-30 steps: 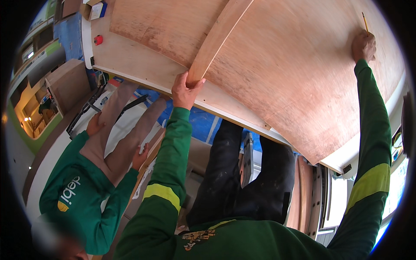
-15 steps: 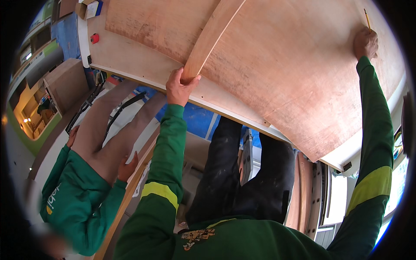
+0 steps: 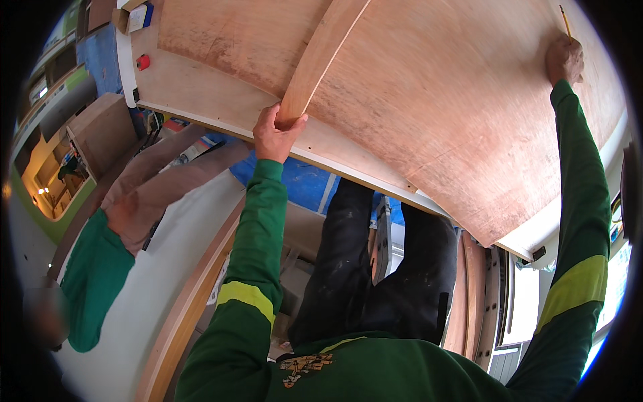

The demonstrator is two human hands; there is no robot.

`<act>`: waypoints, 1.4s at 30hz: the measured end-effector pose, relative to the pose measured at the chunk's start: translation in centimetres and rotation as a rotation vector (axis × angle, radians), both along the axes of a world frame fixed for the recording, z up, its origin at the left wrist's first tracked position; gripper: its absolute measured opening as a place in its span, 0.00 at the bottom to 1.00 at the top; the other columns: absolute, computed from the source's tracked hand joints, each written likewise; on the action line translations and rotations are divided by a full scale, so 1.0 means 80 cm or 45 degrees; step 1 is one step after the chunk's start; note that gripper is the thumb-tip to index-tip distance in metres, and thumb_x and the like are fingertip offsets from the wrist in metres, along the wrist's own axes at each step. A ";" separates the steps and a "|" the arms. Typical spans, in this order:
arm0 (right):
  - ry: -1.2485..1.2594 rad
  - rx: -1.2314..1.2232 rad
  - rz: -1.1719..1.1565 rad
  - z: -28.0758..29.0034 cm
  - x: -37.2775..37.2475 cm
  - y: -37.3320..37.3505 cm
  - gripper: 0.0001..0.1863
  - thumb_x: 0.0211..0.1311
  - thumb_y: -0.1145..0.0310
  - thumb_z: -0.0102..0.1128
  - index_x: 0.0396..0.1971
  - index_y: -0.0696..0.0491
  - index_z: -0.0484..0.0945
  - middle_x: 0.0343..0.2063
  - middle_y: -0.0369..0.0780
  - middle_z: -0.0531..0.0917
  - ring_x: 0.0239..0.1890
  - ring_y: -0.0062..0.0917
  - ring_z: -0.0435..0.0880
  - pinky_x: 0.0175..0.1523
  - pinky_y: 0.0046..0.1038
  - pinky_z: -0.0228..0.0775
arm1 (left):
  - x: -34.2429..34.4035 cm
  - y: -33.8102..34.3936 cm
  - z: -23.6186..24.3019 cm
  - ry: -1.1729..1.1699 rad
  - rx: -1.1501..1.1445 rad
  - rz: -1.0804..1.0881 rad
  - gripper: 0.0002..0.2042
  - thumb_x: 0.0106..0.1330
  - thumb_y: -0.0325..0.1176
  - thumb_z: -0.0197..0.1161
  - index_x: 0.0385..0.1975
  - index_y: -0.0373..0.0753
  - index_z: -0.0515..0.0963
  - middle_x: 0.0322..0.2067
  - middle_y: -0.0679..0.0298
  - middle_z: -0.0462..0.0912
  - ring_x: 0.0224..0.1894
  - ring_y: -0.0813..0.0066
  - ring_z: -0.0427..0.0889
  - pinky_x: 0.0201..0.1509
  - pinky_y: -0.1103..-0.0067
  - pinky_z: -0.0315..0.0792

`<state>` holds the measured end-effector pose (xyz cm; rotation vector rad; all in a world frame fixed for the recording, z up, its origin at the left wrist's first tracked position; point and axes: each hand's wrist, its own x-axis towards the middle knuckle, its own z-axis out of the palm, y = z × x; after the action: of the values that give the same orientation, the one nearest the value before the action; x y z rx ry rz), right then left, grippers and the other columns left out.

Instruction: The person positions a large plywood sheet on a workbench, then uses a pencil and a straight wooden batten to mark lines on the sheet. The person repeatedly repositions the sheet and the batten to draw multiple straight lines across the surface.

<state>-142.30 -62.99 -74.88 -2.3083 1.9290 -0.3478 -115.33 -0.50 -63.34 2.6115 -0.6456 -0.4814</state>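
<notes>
Left hand (image 3: 274, 136), fingers pinching the wooden strip (image 3: 316, 63), seems to be steadying it. Right of the strip, the right hand (image 3: 564, 60) clasps a pencil (image 3: 565, 22); the next move probably calls for stillness.

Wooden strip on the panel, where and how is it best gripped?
Probably by the near end of the wooden strip, thumb and fingers on its opposite long sides, coming from the near edge of the panel: the strip is narrow, and that end points toward you, where your left hand grips it.
</notes>
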 end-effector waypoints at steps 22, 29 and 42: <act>0.029 -0.072 0.025 0.002 0.009 0.027 0.17 0.81 0.50 0.46 0.52 0.45 0.75 0.48 0.43 0.82 0.57 0.43 0.79 0.58 0.59 0.64 | 0.006 0.005 0.022 0.000 0.155 -0.172 0.39 0.57 0.53 0.82 0.60 0.31 0.75 0.51 0.45 0.82 0.54 0.44 0.81 0.60 0.58 0.76; -0.128 0.006 -0.062 0.062 0.028 0.038 0.11 0.81 0.57 0.48 0.48 0.48 0.75 0.47 0.41 0.80 0.55 0.41 0.78 0.58 0.54 0.63 | 0.070 -0.163 0.031 -0.305 -0.129 -0.244 0.40 0.66 0.56 0.74 0.68 0.32 0.70 0.56 0.45 0.76 0.61 0.42 0.73 0.66 0.54 0.69; -0.175 0.144 -0.132 0.063 0.027 0.035 0.11 0.82 0.57 0.49 0.48 0.47 0.75 0.46 0.39 0.79 0.55 0.38 0.76 0.58 0.48 0.60 | 0.138 -0.672 -0.040 -0.232 -0.222 -0.546 0.53 0.58 0.61 0.76 0.73 0.25 0.62 0.65 0.39 0.69 0.70 0.38 0.66 0.75 0.52 0.63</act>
<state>-140.11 -60.17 -69.82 -2.0637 1.9521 -0.3853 -104.28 -54.27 -66.53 2.3672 -1.2607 -0.2927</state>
